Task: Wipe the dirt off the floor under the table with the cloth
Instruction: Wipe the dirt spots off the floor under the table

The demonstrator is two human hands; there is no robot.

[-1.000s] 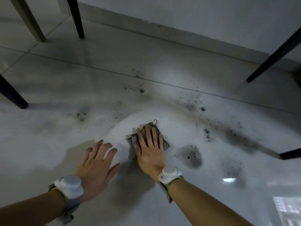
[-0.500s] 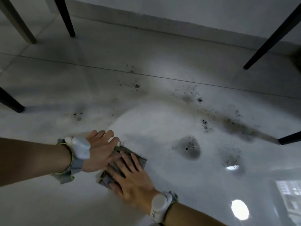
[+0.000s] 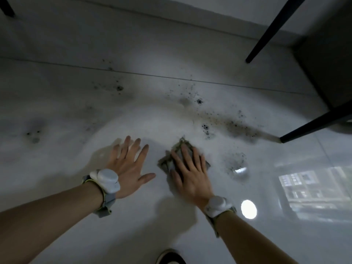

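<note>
A small grey-green cloth [image 3: 167,161] lies on the glossy white tile floor [image 3: 57,92]. My right hand [image 3: 189,174] presses flat on top of it, fingers spread. My left hand [image 3: 129,164] rests flat on the bare floor to the left of the cloth, fingers apart, holding nothing. A dark dirt smear [image 3: 236,126] with black specks runs up and to the right of the cloth. A smaller speckled patch [image 3: 238,161] sits just right of it. More black spots [image 3: 119,88] lie farther off, and a faint smudge [image 3: 33,134] marks the far left.
Black table legs stand at the upper right [image 3: 270,33] and right [image 3: 312,126]. A dark cabinet side [image 3: 331,54] fills the right edge. The wall skirting [image 3: 171,18] runs along the back. A shoe tip [image 3: 169,257] shows at the bottom.
My right hand has slid the cloth from beside my left hand to the right and forward, toward the dirt. My left hand has turned and lies flat, apart from the cloth.
</note>
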